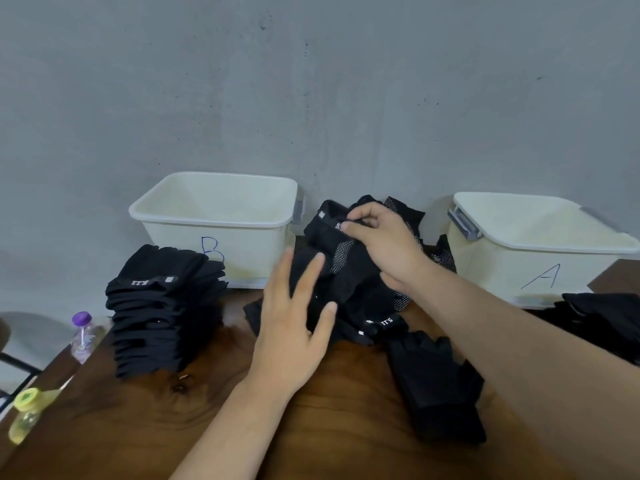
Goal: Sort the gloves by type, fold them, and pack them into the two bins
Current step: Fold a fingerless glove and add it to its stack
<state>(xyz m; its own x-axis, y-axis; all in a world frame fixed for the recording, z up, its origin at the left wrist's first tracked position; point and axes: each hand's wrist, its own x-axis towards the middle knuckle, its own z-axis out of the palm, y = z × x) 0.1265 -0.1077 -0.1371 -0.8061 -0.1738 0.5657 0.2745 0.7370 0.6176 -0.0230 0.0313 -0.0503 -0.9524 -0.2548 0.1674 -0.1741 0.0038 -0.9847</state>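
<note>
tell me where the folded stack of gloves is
In the head view, the folded stack of gloves sits on the table, left of centre, just in front of bin B, between the purple-capped bottle and the left hand.

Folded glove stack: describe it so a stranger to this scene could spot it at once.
Find the white bin marked B, the left one of the two. Before its left corner, on the wooden table, stands a tall stack of folded black gloves. Unlike the loose heap to its right, it is neatly layered.
</note>
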